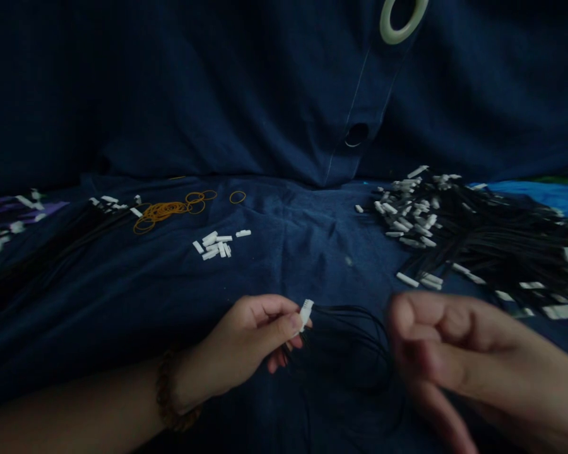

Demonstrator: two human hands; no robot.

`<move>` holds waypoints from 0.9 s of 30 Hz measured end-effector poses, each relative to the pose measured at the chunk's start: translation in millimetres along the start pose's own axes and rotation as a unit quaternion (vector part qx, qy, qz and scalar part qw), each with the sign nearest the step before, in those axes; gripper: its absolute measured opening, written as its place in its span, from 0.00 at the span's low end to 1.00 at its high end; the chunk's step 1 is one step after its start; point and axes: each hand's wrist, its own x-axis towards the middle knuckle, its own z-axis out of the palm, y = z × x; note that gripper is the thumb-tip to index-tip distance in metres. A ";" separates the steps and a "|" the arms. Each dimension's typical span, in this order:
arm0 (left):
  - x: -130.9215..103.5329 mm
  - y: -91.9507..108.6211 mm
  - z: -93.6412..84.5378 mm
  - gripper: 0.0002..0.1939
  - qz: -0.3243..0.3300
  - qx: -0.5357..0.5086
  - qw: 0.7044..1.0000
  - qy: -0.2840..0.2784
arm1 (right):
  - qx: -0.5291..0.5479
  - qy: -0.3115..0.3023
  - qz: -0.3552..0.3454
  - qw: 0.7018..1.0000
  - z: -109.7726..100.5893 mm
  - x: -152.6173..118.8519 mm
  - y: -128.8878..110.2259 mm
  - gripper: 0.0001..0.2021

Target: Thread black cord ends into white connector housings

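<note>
One bracelet point(163, 388) is worn on the wrist of the left hand point(248, 340), whose grip is closed, thumb against fingers, on one white connector point(305, 314). The right hand point(478, 353) is blurred, fingers curled; whether any of the black wires point(345, 308) are held in its grip cannot be told. The connector is held tilted above the blue cloth point(307, 252), blocky, ridged at its upper end. Beyond, about nine loose white pieces point(210, 239) are grouped. Farther off, one large heap of white-tipped wires point(492, 236) is spread at right and two smaller white-tipped clusters point(110, 199) at left; between them are seen one pile of rubber bands point(168, 211), too overlapped to be counted, and one band apart. One pale ring point(396, 36) is seen beyond.
</note>
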 end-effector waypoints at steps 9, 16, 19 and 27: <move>0.6 -0.8 -1.4 0.14 -0.023 -0.044 0.998 -0.030 | -0.185 0.013 -0.054 0.981 25.8 14.7 7.0 0.09; -0.6 1.2 -1.9 0.16 -0.044 -0.077 0.995 -0.046 | -0.262 0.028 -0.122 0.957 21.1 12.9 10.6 0.07; -0.7 0.8 -2.2 0.16 -0.044 -0.079 0.995 -0.051 | -0.279 0.036 -0.128 0.951 20.5 14.0 10.7 0.06; -0.3 2.5 -2.4 0.15 -0.048 -0.104 0.992 -0.061 | -0.290 0.028 -0.139 0.947 18.8 12.0 13.5 0.06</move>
